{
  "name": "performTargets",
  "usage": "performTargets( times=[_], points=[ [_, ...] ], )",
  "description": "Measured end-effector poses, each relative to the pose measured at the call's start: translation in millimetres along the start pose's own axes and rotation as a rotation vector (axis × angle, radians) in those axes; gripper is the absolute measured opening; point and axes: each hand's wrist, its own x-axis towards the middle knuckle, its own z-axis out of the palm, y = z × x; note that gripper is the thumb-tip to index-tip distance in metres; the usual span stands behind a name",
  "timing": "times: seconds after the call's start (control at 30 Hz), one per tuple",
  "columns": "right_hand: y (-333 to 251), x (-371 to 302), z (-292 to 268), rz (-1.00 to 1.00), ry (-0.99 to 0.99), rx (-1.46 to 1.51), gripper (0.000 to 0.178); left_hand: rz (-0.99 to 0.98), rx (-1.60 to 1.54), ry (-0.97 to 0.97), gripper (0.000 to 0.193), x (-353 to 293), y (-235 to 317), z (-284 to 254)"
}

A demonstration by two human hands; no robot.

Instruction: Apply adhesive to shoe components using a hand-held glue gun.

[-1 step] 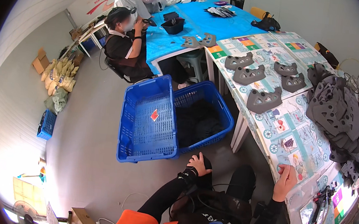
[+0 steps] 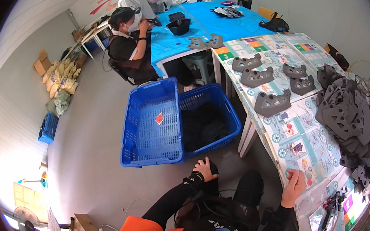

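My left hand [image 2: 206,169] rests on my left knee with its fingers spread, holding nothing. At the near edge of the patterned table my right hand [image 2: 293,188] lies with curled fingers; whether anything is inside them is hidden. Beyond it, a dark grey foam-like piece with cut-out holes [image 2: 272,104] lies flat on the table. Farther off are more such pieces, among them one [image 2: 256,76] and another [image 2: 302,85]. A large heap of similar grey pieces [image 2: 345,112] covers the table's right side.
An empty blue crate [image 2: 153,125] tilts against another blue crate [image 2: 232,134] holding dark material. A black-and-red tool [image 2: 330,212] lies on the near right of the patterned table [image 2: 288,144]. Several people sit or stand around the blue-covered table [image 2: 230,28], where a black bin [image 2: 178,26] stands.
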Motion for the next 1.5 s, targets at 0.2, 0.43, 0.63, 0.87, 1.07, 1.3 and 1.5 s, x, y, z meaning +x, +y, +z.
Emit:
performTargets(
  times=[0.2,0.43,0.63,0.87,1.07,1.3,1.5],
  points=[
    [0.9,-0.1,0.4,0.004,-0.001,-0.006,0.03,-0.008,0.0,0.012,0.129,-3.3,-2.8,-1.9],
    [2.5,-0.3,1.0,0.009,0.003,-0.009,0.032,-0.02,-0.01,-0.026,0.126,-3.7,-2.1,-4.5],
    [4.9,-1.2,1.2,0.018,0.009,0.0,0.032,-0.028,-0.014,-0.002,0.128,-4.8,-1.7,-1.9],
    [4.1,0.0,0.7,0.001,-0.002,-0.015,0.034,-0.028,-0.035,0.016,0.128,-4.5,-3.7,-0.3],
    [8.5,-1.2,0.6,0.045,-0.001,-0.011,0.034,-0.023,-0.037,0.019,0.128,-4.8,-3.8,-0.3],
    [7.8,-0.8,1.0,0.036,0.002,-0.017,0.035,-0.027,-0.026,0.023,0.128,-4.6,-2.3,-0.6],
    [8.0,-0.1,1.8,0.043,0.002,-0.022,0.035,-0.027,-0.021,0.026,0.128,-4.3,-2.3,-1.3]
  ],
)
